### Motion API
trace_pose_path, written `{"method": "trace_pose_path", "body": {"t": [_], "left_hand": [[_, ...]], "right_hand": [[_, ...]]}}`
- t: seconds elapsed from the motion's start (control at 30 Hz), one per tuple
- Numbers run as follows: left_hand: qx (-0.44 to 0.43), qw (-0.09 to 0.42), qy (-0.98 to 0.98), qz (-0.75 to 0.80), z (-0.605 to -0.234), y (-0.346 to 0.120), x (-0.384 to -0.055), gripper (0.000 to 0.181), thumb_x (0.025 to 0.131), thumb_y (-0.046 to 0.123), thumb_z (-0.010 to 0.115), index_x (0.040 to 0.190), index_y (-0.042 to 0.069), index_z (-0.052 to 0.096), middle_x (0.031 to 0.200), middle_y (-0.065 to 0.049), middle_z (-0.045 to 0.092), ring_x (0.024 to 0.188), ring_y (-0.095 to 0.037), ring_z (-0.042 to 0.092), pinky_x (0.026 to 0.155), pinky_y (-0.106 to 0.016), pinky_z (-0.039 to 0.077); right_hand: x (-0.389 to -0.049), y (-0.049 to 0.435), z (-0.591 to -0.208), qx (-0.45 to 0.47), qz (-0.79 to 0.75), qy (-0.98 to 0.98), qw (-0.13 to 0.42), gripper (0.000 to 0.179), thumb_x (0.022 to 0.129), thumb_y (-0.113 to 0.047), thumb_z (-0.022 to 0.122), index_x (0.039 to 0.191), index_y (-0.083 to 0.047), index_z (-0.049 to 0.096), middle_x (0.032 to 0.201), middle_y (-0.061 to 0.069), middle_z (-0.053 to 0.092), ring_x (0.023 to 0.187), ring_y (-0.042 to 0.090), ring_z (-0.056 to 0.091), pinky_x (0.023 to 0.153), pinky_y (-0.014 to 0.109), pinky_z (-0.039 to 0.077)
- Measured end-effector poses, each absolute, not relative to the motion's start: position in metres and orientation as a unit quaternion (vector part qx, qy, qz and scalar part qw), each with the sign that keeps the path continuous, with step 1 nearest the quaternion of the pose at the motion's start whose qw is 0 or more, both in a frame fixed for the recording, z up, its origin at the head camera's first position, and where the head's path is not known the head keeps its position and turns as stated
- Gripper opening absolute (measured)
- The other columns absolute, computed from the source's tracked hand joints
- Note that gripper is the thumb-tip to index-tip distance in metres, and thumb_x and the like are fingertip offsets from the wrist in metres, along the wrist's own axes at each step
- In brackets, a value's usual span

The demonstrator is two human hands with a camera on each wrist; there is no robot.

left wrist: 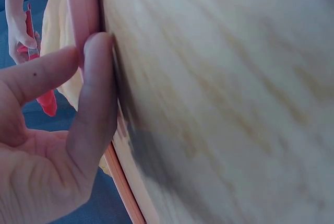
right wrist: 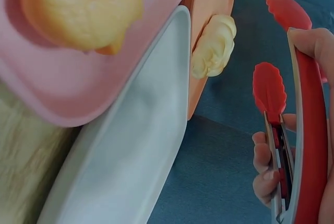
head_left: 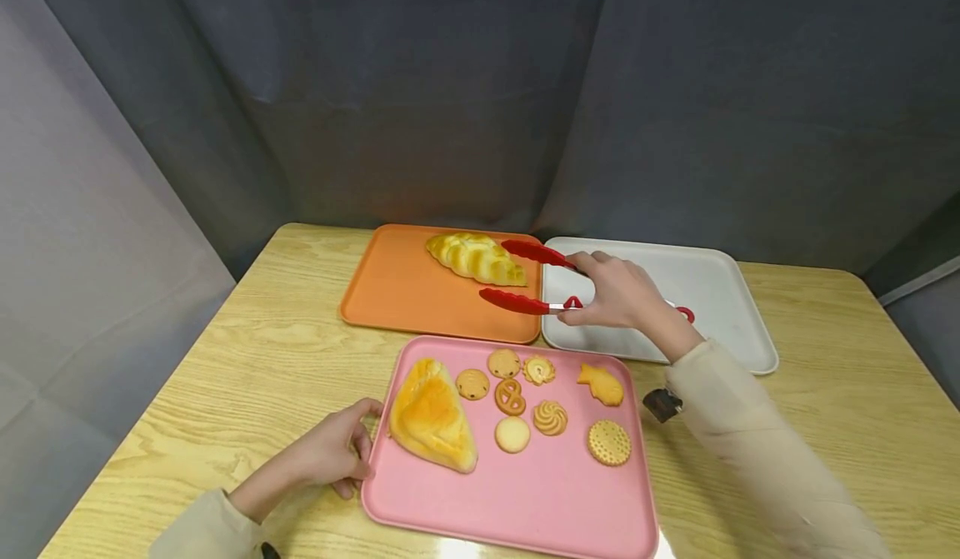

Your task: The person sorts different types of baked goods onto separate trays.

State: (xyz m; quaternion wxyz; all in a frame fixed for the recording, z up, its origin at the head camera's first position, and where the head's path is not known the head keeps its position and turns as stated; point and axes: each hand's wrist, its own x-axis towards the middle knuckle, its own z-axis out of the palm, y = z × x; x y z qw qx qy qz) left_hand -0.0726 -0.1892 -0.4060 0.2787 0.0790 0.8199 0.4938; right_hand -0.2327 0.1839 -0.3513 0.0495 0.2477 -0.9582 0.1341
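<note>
My right hand [head_left: 611, 291] holds a pair of red-tipped tongs [head_left: 517, 301], spread apart. Their tips are near the right end of a braided bread loaf [head_left: 474, 258] on the orange tray [head_left: 390, 301]; the right wrist view shows a gap between the tongs [right wrist: 269, 91] and the loaf [right wrist: 214, 46]. With thumb and a finger, my left hand [head_left: 333, 451] pinches the left rim of the pink tray [head_left: 510, 501]; the rim [left wrist: 83, 10] shows between them in the left wrist view. A triangular bread [head_left: 431, 417] lies on the pink tray.
On the pink tray are several cookies, among them a pretzel [head_left: 509, 396], a fish-shaped one [head_left: 602, 385] and a round dotted one [head_left: 608, 443]. A white tray [head_left: 705, 292] stands right of the orange one, beneath my right hand. Dark curtain [head_left: 420, 92] hangs behind the wooden table [head_left: 225, 392].
</note>
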Motion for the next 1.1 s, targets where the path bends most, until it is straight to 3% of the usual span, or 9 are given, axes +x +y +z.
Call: {"method": "trace_pose_path", "body": {"t": [0.4, 0.63, 1.1], "left_hand": [[0.073, 0.281, 0.82, 0.493, -0.404, -0.188, -0.072, 0.067, 0.069, -0.015, 0.063, 0.128, -0.003, 0.035, 0.067, -0.011, 0.051, 0.048, -0.018, 0.056, 0.04, -0.035, 0.051], [0.074, 0.282, 0.82, 0.492, -0.403, -0.188, -0.073, 0.068, 0.069, -0.015, 0.063, 0.129, -0.003, 0.034, 0.068, -0.011, 0.051, 0.049, -0.019, 0.056, 0.04, -0.035, 0.052], [0.074, 0.286, 0.817, 0.495, -0.403, -0.188, -0.073, 0.067, 0.07, -0.015, 0.063, 0.129, -0.003, 0.034, 0.067, -0.012, 0.051, 0.048, -0.018, 0.056, 0.04, -0.034, 0.051]], "right_hand": [[-0.208, 0.195, -0.349, 0.268, 0.133, -0.951, 0.074, 0.071, 0.062, -0.044, 0.076, 0.118, -0.006, 0.056, 0.096, 0.01, 0.062, 0.068, 0.021, 0.055, 0.061, 0.039, 0.052], [-0.193, 0.2, -0.347, 0.264, 0.132, -0.953, 0.067, 0.073, 0.062, -0.043, 0.076, 0.12, -0.006, 0.054, 0.099, 0.011, 0.062, 0.072, 0.021, 0.057, 0.064, 0.041, 0.053], [-0.166, 0.204, -0.347, 0.271, 0.117, -0.953, 0.065, 0.076, 0.056, -0.046, 0.08, 0.118, -0.008, 0.056, 0.092, 0.007, 0.061, 0.067, 0.017, 0.054, 0.057, 0.036, 0.051]]}}
